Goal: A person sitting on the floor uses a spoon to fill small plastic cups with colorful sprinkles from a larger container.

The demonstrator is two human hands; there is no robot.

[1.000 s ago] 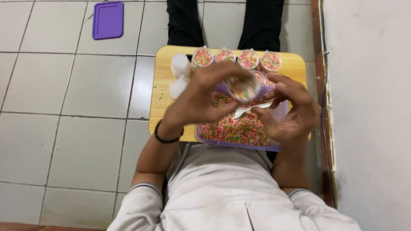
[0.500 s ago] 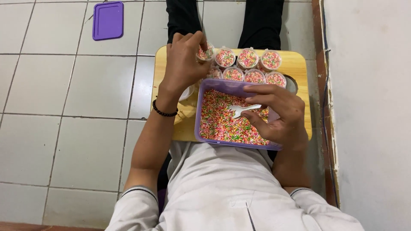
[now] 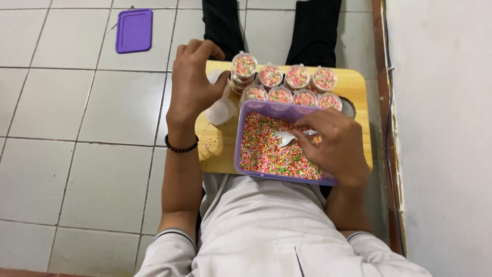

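Nine small clear cups filled with rainbow sprinkles (image 3: 297, 77) can be counted on the wooden board (image 3: 353, 84): four in the far row, four in the near row, and one more stacked on others at the left end, at least two layers high (the lower cups of that stack are mostly hidden, so the true count may be greater). One purple tub of sprinkles (image 3: 261, 149) sits on the near part of the board, its right corner covered by the right hand (image 3: 335, 146), whose fingers are pinched shut on a single white plastic spoon (image 3: 285, 137); only the spoon's bowl and a short bit of handle show, lying on the sprinkles inside the tub. The left hand (image 3: 193, 84) hovers over the board's left end, fingers curled and loosely apart, just beside the stack and over a small pile of empty clear cups (image 3: 221, 107); how many lie there is hard to make out, since they are see-through and partly under the palm, and I cannot tell whether the fingertips touch any. One black bead bracelet (image 3: 181, 147) circles the left wrist. One purple lid (image 3: 134, 30) lies on the tiled floor, well apart from the board. Two dark trouser legs run off the top edge.
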